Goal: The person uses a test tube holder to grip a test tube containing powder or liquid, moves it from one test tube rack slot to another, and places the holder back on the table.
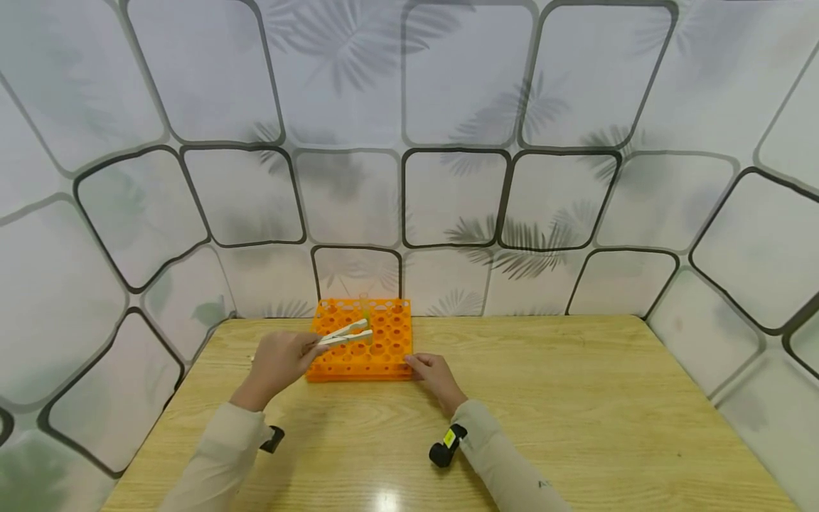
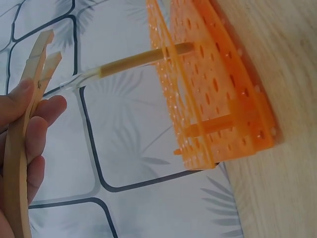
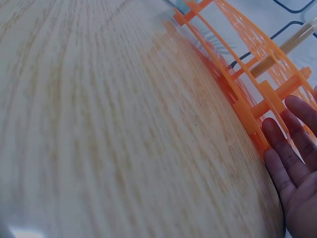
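My left hand (image 1: 279,363) grips a pale wooden test tube clamp (image 2: 30,94), its prongs spread a little apart. The prongs stand near the open top of a glass test tube (image 2: 124,64) and, in the left wrist view, are not around it. Yellowish liquid fills much of the tube, which stands in an orange test tube rack (image 1: 392,348). My right hand (image 1: 438,378) touches the front right corner of the rack; in the right wrist view its fingers (image 3: 280,141) lie fairly straight along the rack's end. The thumb is hard to make out there.
The rack stands on a wood-grain table (image 1: 544,398), toward its back left. Behind and around the table hangs a pale curtain (image 1: 461,199) with dark rounded outlines and leaf prints. A black wrist camera (image 1: 446,446) hangs at the right sleeve.
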Motion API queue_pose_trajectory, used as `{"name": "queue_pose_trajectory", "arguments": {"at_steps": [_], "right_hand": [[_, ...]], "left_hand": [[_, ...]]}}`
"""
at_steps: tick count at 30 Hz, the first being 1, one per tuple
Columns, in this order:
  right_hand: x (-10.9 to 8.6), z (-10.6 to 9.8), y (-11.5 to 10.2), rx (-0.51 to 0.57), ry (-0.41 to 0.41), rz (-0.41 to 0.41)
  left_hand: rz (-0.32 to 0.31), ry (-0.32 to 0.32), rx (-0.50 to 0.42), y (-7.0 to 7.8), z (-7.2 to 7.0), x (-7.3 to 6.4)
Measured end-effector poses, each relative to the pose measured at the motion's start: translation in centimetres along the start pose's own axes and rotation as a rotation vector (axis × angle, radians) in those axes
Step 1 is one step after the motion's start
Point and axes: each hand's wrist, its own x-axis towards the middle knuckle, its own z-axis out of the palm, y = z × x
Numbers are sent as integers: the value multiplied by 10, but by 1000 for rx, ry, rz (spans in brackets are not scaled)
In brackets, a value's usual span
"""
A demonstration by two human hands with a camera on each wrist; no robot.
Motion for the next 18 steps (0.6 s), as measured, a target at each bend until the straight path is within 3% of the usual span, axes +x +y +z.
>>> {"name": "queue_pose_trajectory", "arguments": {"at_steps": [7,12,18], "right_hand": [[-1,0,-4,-3,1,-3],[-1,0,-4,-9,9,8],[-3,1,-6,-12,12,17]], "left_hand": [[-15,3,-15,-6,-6,11],[13,45,-47,-14,-5,18],[-16,30,-78,-17,-6,26]]}}
